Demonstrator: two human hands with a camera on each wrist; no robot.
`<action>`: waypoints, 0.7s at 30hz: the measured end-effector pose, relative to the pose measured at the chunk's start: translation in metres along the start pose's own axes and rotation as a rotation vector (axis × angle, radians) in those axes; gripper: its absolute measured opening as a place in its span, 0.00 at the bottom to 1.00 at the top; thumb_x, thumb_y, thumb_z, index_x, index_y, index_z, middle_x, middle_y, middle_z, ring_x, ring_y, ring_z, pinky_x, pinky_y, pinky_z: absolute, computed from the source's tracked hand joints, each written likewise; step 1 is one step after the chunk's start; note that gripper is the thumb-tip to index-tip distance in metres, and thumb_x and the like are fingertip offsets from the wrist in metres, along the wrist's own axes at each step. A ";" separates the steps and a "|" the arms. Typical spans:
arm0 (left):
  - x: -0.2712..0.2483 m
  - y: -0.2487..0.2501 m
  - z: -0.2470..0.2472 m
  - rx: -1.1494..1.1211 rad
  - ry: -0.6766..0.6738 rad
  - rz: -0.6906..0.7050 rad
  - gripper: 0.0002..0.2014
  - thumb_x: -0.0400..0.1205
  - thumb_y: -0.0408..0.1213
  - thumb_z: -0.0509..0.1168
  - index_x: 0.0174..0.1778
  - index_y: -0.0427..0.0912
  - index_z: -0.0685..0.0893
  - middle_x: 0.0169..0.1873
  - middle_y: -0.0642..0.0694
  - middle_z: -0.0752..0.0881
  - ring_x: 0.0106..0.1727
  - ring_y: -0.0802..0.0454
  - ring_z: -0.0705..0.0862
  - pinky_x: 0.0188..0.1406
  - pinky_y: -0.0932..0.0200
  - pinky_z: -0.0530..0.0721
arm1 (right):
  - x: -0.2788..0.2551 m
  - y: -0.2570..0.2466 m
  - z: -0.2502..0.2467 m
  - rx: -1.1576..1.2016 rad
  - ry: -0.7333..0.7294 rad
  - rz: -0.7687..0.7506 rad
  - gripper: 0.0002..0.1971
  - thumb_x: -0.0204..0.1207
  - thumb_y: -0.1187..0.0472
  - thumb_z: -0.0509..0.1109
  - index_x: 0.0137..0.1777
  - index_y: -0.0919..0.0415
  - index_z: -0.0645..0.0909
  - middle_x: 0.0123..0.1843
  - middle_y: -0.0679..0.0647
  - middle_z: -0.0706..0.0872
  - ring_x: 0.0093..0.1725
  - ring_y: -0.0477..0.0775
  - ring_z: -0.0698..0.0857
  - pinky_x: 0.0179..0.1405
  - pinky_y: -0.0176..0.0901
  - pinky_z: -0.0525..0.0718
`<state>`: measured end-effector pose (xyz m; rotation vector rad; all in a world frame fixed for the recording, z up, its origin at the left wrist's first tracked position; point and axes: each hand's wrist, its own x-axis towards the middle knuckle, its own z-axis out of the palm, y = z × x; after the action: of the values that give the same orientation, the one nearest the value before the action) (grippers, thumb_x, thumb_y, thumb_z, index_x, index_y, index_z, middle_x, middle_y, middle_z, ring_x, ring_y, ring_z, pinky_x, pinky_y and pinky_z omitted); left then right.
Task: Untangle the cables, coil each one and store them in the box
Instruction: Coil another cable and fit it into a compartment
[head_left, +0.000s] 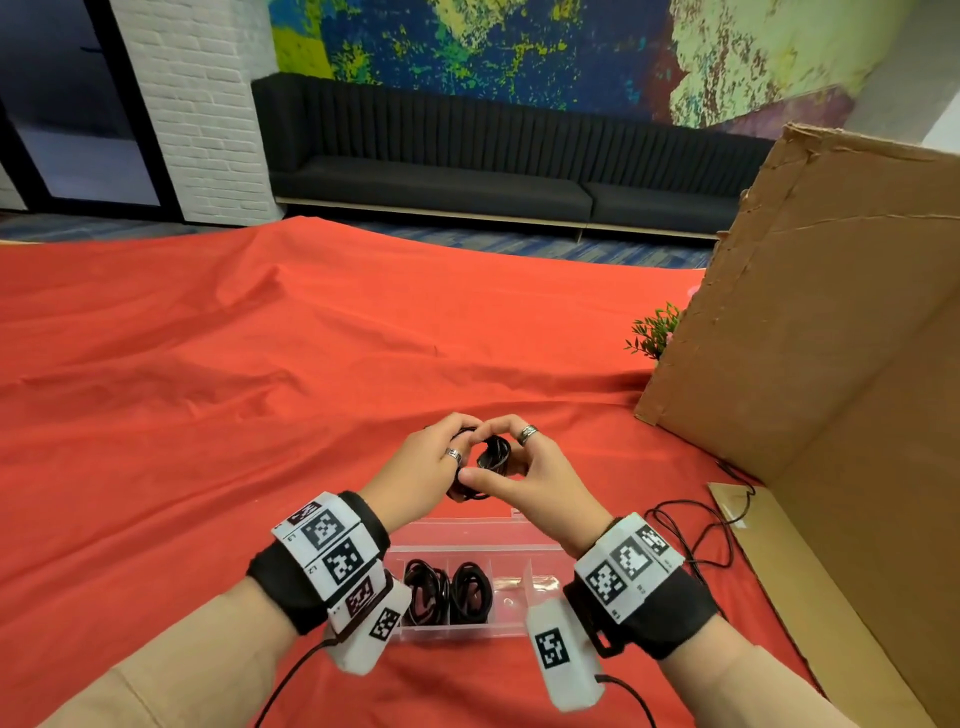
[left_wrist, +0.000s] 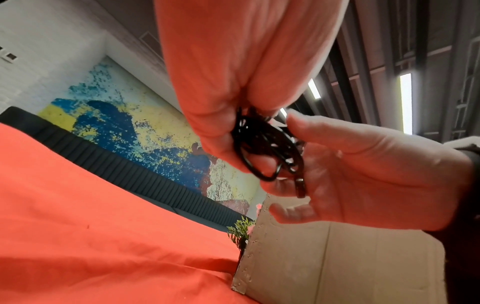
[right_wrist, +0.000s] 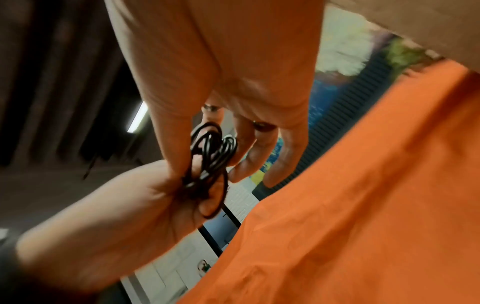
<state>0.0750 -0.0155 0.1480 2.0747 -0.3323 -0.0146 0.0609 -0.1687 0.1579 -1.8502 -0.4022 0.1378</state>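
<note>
Coiling is judged nearly done: a black cable coil (head_left: 492, 457), held above the red cloth (head_left: 260, 364) just beyond the clear compartment box (head_left: 519, 530), is pinched by left hand (head_left: 431, 467) and right hand (head_left: 540, 483); loops should be kept tight until lowered into the vacant compartment.
</note>
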 end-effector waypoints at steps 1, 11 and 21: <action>0.000 0.001 0.000 -0.023 0.011 0.001 0.11 0.86 0.31 0.52 0.55 0.46 0.79 0.33 0.50 0.79 0.28 0.65 0.77 0.26 0.74 0.74 | 0.000 0.001 0.001 -0.100 0.025 -0.033 0.10 0.71 0.59 0.76 0.47 0.49 0.78 0.37 0.47 0.84 0.38 0.47 0.83 0.45 0.39 0.80; -0.005 0.002 0.015 -0.118 0.112 -0.051 0.09 0.86 0.34 0.53 0.55 0.44 0.79 0.34 0.53 0.78 0.24 0.57 0.81 0.25 0.61 0.85 | 0.000 0.000 0.007 -1.320 0.333 -0.434 0.14 0.64 0.54 0.79 0.39 0.58 0.76 0.31 0.51 0.80 0.31 0.55 0.82 0.22 0.41 0.72; -0.008 -0.027 0.052 0.038 0.053 -0.147 0.12 0.86 0.38 0.55 0.60 0.43 0.80 0.44 0.49 0.81 0.48 0.50 0.79 0.44 0.60 0.70 | -0.029 0.020 -0.017 -0.822 -0.017 -0.080 0.05 0.84 0.58 0.57 0.51 0.59 0.69 0.34 0.50 0.79 0.37 0.60 0.79 0.34 0.50 0.72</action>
<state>0.0654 -0.0454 0.0973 2.1297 -0.1478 -0.0418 0.0427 -0.1989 0.1416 -2.6335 -0.6014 -0.0854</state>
